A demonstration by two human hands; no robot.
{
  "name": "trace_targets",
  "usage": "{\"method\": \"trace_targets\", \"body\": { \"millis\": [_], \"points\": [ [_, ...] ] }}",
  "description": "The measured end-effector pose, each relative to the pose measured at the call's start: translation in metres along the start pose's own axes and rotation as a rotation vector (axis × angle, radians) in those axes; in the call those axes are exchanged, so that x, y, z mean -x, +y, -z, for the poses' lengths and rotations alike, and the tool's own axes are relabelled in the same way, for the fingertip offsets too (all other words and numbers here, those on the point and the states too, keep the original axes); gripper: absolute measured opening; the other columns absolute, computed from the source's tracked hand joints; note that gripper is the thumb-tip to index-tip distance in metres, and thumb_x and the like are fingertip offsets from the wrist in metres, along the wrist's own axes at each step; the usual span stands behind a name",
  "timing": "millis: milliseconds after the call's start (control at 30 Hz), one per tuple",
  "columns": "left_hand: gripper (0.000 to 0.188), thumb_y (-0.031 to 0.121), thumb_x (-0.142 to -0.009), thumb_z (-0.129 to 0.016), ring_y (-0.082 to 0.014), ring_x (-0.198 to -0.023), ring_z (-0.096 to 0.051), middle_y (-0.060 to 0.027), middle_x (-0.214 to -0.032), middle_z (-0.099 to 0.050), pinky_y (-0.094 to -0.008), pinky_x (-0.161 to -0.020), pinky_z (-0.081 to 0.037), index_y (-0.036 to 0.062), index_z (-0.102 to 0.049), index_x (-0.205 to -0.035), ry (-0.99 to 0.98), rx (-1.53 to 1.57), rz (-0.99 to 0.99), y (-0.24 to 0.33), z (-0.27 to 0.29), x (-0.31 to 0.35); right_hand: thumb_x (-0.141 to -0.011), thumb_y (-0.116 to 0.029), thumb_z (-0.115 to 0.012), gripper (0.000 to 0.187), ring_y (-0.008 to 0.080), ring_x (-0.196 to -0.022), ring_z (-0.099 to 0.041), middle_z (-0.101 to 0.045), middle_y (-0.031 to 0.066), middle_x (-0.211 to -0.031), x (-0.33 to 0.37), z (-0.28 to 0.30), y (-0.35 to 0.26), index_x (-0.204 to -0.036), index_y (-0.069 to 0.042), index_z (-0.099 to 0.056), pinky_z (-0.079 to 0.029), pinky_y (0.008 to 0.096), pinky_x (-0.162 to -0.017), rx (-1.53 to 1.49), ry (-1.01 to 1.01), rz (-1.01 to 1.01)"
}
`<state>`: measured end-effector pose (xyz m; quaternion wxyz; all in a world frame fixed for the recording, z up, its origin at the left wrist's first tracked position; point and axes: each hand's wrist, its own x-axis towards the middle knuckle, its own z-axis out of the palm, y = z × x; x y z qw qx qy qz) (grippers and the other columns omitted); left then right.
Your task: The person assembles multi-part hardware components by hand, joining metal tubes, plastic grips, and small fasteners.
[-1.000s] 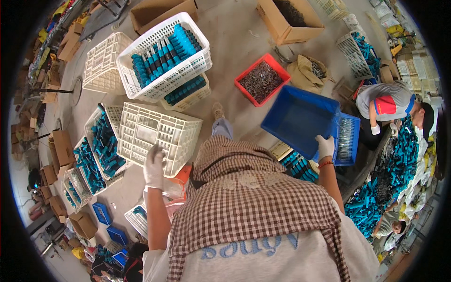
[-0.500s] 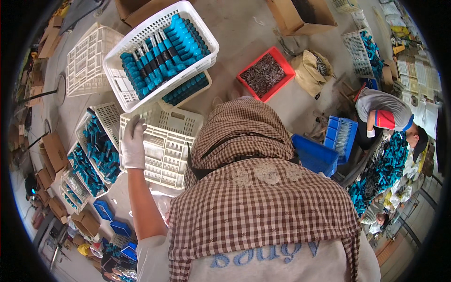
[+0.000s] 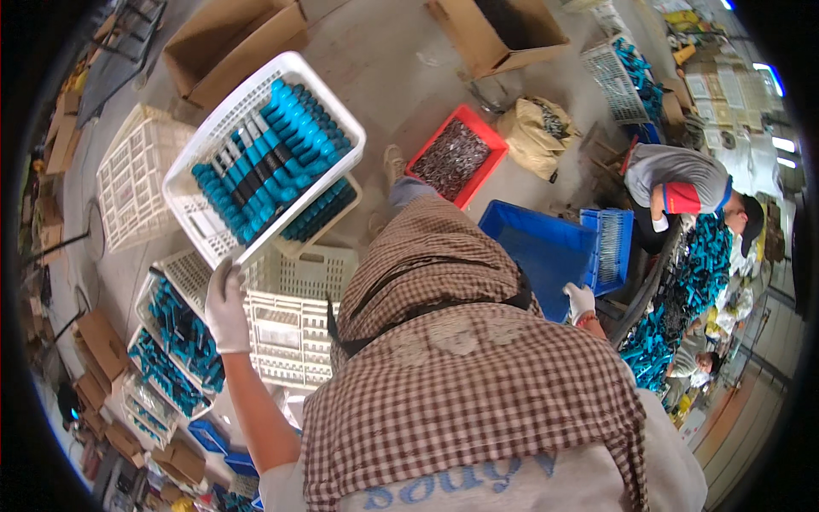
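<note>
My left hand (image 3: 226, 309), in a white glove with darkened fingertips, has its fingers stretched toward the near corner of a white crate (image 3: 177, 200). Whether the fingertips touch it I cannot tell. Inside that crate lie rows of teal tool-like pieces (image 3: 256, 166) with black bands and silvery parts. Beneath my left hand's level stands an off-white slatted crate (image 3: 286, 337). My right hand (image 3: 580, 300), also gloved and with a red band at the wrist, is closed at the near right rim of a blue bin (image 3: 537, 247); its fingers are partly hidden.
A red tub (image 3: 490, 141) of small metal parts and a yellowish sack (image 3: 525, 141) stand ahead. Cardboard boxes (image 3: 230, 51) lie beyond. Crates of teal pieces (image 3: 183, 324) line the left. A person (image 3: 678, 179) bends over a teal heap (image 3: 699, 269) at right.
My right hand has come into view at the blue bin, which appears larger and further left. My left hand has moved off the slatted crate toward the filled crate's corner. The view has shifted.
</note>
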<state>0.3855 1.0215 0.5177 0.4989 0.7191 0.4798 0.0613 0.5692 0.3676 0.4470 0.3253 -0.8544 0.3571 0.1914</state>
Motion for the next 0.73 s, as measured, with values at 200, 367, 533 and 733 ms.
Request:
{"method": "trace_targets", "body": {
  "millis": [200,367,533,733],
  "points": [
    [0.039,0.017,-0.096,-0.048,-0.022,-0.104,-0.063,-0.0149,-0.122,-0.061,-0.0301,-0.086,-0.049,-0.0043,-0.052,-0.129,0.044,-0.105,0.117,-0.018,0.018,0.025,-0.064,-0.025,-0.066,0.051,0.0352,-0.093,-0.064,-0.067,0.0234,-0.097,-0.04,-0.02,-0.053,-0.102,0.009,-0.061,-0.047,0.0358,-0.085,0.234,0.112,0.112],
    [0.043,0.021,-0.097,-0.046,-0.0216,-0.104,-0.063,-0.013,-0.123,-0.06,-0.0291,-0.08,-0.05,-0.0024,-0.048,-0.132,0.117,-0.128,0.233,-0.07,0.047,0.06,-0.065,-0.026,-0.065,0.05,0.0376,-0.097,-0.064,-0.067,0.0249,-0.1,-0.049,-0.039,-0.105,-0.104,0.006,-0.061,-0.049,0.0382,-0.086,0.432,0.141,0.113],
    [0.041,0.021,-0.096,-0.046,-0.0226,-0.104,-0.062,-0.011,-0.121,-0.06,-0.0304,-0.077,-0.05,0.0009,-0.05,-0.132,0.164,-0.062,0.377,-0.067,0.041,0.077,-0.066,-0.027,-0.063,0.05,0.0388,-0.097,-0.064,-0.066,0.0245,-0.103,-0.069,-0.054,-0.121,-0.107,0.002,-0.061,-0.05,0.0406,-0.087,0.484,0.116,0.078],
    [0.042,0.023,-0.095,-0.048,-0.023,-0.103,-0.062,-0.0112,-0.12,-0.061,-0.0302,-0.079,-0.05,0.002,-0.051,-0.131,0.081,-0.086,0.341,-0.009,0.01,0.022,-0.067,-0.028,-0.063,0.052,0.0379,-0.102,-0.063,-0.066,0.0238,-0.106,-0.072,-0.06,-0.136,-0.111,0.0,-0.059,-0.047,0.0408,-0.092,0.491,0.051,0.075]
  ]
}}
